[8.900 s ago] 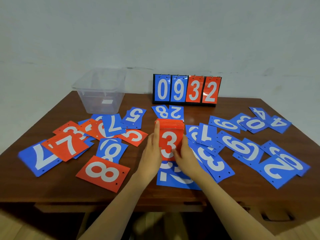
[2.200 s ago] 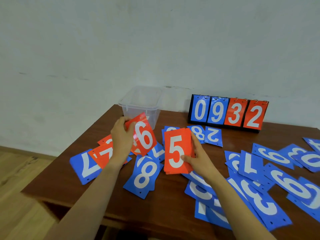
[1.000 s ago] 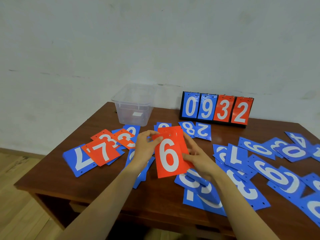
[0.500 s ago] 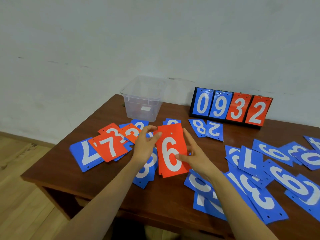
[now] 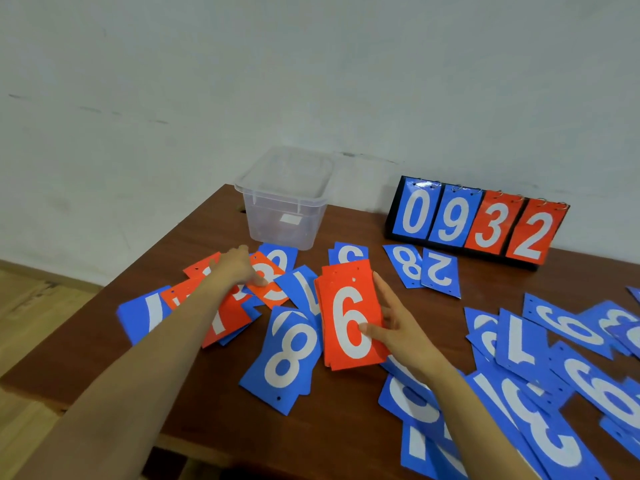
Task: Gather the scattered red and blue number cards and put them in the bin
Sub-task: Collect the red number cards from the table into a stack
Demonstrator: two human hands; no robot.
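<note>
My right hand (image 5: 398, 327) holds a stack of red cards (image 5: 346, 306) with a white 6 on top, thumb across its face, just above the table. My left hand (image 5: 235, 268) reaches out to the left, its thumb and fingertips touching a red 3 card (image 5: 273, 289) that lies on a pile of red and blue cards. A red 7 card (image 5: 225, 317) lies under my forearm. A blue 8 card (image 5: 287, 358) lies beside the stack. The clear plastic bin (image 5: 284, 220) stands behind, with no cards visible inside.
Several blue cards (image 5: 554, 410) overlap on the right of the brown table (image 5: 329, 434). Blue 8 and 2 cards (image 5: 426, 271) lie before a flip scoreboard (image 5: 478, 223) reading 0932 at the back. The table's left edge is near my left arm.
My left hand has let go of the red stack and moved left onto the red 3 card. The right hand still holds the stack, now alone.
</note>
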